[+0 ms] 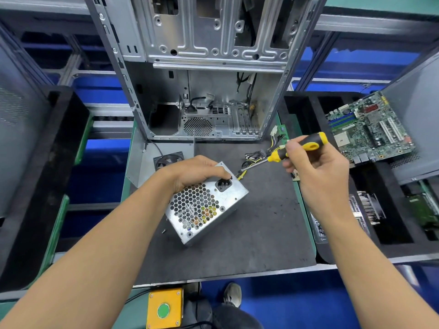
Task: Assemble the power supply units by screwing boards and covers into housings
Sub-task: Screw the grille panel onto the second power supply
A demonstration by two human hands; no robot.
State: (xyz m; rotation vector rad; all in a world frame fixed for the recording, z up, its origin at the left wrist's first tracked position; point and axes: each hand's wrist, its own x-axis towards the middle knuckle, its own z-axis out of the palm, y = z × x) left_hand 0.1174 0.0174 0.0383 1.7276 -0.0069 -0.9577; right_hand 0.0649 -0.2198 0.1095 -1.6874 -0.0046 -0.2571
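Fingers of my left hand (pixel 197 172) curl over the power supply unit (pixel 206 205) on the mat (pixel 261 229); my right hand (pixel 313 167) grips the screwdriver (pixel 292 150), tip beside the cable exit. Judging by this, a cover screw comes next: seat the tip squarely.

One head-worn wide-angle view, looking forward and steeply down.

It sits close above the desk (pixel 261 233), both forearms reaching in from the bottom edge toward the middle of the frame. The open computer case (pixel 202 67) rises at the top, the person's shoes (pixel 232 294) show below the desk's near edge, and straight lines bow toward the corners.
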